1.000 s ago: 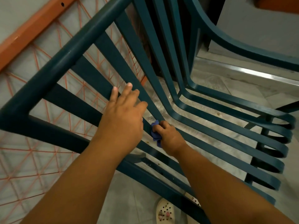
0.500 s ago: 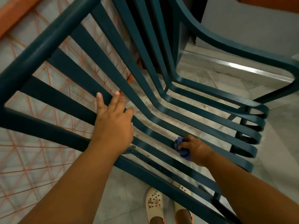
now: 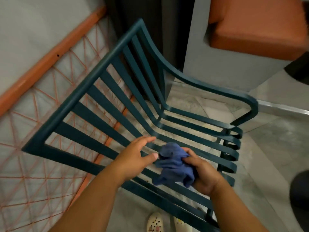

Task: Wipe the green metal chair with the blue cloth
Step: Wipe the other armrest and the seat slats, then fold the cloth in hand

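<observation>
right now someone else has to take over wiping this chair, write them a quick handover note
Right hand: grip closed on the bunched blue cloth, held above the seat slats, not pressed to one.
Left hand: open, fingers relaxed, thumb beside the cloth, holding nothing.
Green metal chair: upright on the floor beside an orange rope-woven frame.
Done: cannot tell which slats are clean; specks show near the front slats.
Left: set the cloth back on a slat and wipe on.

Crumpled blue cloth [image 3: 173,166] (hand-held) above green slatted chair [image 3: 93,104].

Head cam, steep downward view, close above chair [image 3: 133,104] & hands.
</observation>
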`<state>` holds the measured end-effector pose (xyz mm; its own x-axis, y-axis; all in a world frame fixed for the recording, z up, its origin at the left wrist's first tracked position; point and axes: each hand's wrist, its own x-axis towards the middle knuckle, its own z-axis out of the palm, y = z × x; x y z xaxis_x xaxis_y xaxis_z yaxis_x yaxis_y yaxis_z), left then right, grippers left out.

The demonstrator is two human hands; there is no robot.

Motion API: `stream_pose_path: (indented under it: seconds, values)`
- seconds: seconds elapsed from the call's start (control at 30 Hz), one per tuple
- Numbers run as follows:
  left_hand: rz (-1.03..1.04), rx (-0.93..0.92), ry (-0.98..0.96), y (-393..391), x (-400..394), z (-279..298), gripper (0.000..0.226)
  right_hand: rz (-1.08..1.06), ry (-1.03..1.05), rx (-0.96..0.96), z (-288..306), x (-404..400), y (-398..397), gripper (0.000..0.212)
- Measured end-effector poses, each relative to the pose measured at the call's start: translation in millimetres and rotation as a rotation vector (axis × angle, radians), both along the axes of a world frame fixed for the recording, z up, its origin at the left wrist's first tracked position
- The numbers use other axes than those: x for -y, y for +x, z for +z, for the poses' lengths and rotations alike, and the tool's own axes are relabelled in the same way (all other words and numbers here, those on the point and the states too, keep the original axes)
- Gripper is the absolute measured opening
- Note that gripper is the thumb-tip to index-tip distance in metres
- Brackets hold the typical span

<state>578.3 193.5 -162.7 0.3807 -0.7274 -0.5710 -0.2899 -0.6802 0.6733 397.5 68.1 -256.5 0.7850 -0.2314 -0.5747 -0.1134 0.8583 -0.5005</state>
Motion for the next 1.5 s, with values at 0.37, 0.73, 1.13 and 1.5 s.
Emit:
stream_pose_path:
  seconds: [0.37,0.73,1.13,1.5]
  values:
    - [0.168,-0.518,-0.189,4,-5,101,0.039,-0.001,0.065,0.200,159,-23,17,0.056]
    - [-0.090,-0.082,-0.567,-45,20,204,0.016,-0.214,-0.991,-0.077,263,-31,-37,0.031]
    - [0.000,-0.493,-0.594,-143,42,239,0.036,-0.284,-1.837,-0.263,296,-23,-127,0.041]
    - [-0.432,-0.350,-0.692,-305,81,265,0.040,-0.164,-1.300,-0.045,328,24,-337,0.077]
